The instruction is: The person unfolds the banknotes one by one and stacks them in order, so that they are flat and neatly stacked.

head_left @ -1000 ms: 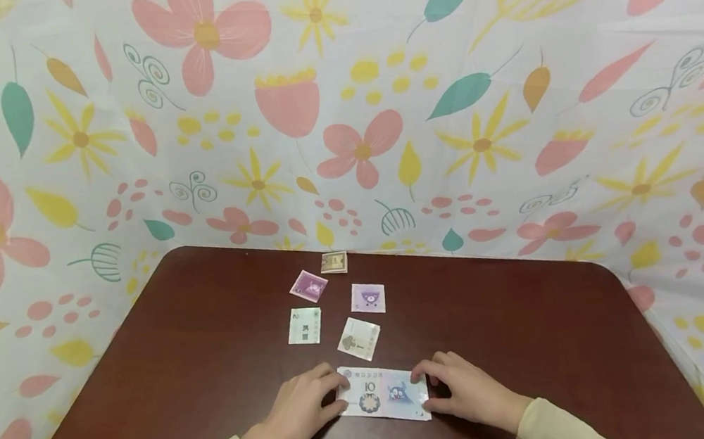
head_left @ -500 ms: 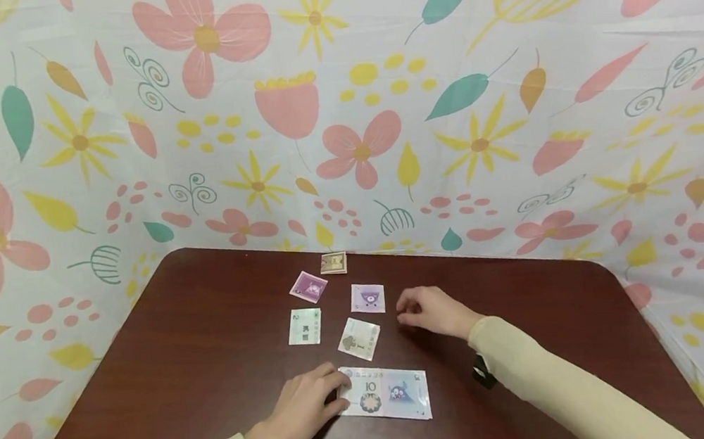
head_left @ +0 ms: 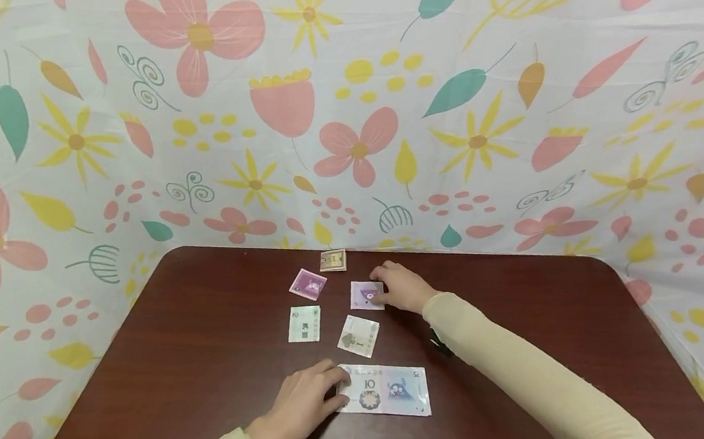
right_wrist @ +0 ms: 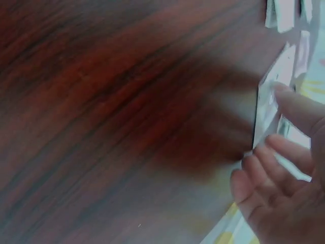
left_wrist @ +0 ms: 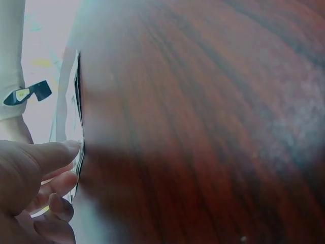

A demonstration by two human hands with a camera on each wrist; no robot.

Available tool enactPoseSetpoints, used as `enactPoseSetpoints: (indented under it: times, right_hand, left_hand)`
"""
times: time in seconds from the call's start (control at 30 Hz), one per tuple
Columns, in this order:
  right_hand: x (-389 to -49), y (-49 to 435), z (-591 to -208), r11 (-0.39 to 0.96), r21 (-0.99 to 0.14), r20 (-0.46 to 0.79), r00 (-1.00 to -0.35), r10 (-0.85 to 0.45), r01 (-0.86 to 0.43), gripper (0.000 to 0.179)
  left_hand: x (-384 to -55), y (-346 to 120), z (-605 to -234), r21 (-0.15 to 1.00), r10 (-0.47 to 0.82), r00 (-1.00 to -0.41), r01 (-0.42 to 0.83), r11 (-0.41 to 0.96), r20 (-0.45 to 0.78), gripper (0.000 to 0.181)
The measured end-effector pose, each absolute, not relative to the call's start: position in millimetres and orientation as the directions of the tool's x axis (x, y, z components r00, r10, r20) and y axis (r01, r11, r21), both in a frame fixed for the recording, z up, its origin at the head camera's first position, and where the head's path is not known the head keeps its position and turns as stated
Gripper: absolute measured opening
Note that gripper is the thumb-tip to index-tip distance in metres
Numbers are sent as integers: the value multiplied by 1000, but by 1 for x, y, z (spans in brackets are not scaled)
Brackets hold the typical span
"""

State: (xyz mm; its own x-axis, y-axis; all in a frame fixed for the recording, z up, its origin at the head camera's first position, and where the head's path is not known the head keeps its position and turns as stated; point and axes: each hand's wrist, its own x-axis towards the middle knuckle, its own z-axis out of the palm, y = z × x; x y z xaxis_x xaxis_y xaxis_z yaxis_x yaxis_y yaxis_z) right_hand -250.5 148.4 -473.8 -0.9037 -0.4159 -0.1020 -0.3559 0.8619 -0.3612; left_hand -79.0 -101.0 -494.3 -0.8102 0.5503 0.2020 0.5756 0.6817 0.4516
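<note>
A blue-and-white banknote [head_left: 386,390] marked 10, with more paper edges under it, lies near the front of the table. My left hand [head_left: 303,404] holds its left end, thumb and fingertips on the paper; in the left wrist view the left hand [left_wrist: 35,183] meets the paper's edge. My right hand [head_left: 402,287] reaches a folded purple note [head_left: 363,295], thumb and fingers spread at its right side. In the right wrist view the thumb of my right hand [right_wrist: 284,157] touches the purple note [right_wrist: 271,91], with the other fingertips by its edge.
Other folded notes lie nearby: a green one [head_left: 304,324] marked 2, an olive one [head_left: 359,336] marked 1, a magenta one [head_left: 308,284] and a brown one [head_left: 333,261]. The dark wooden table [head_left: 209,318] meets a flowered cloth [head_left: 221,119] at its back edge.
My right hand has left the right end of the 10 banknote and moved forward to the folded purple note. My left hand has stayed on the 10 banknote.
</note>
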Motion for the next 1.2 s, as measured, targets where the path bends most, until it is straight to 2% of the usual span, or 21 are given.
enactPoseSetpoints:
  times: [0.2,0.4,0.7,1.0,1.2]
  right_hand:
    - [-249,154,-468,889,-357,-159,-920,-359,-286,46]
    - [-243,164,-470,873,-450,-156,-945,-286,-190,38]
    - [-226,175,-477,803,-580,-118,-961,-248,-136,21]
    - [-214,209,-473,679,-734,-122,-981,-152,-14,22]
    - [-200,224,-467,525,-845,-197,-972,-129,101,23]
  left_hand:
    - [-81,-100,-492,451,559,-802,588,672,213,21]
    - [-80,-102,-489,461,555,-807,577,674,199,21]
    - [-75,-102,-495,452,561,-803,584,674,201,21]
    - [-76,-98,-495,442,553,-805,586,679,218,20]
    - [-76,-98,-496,441,552,-805,586,680,218,20]
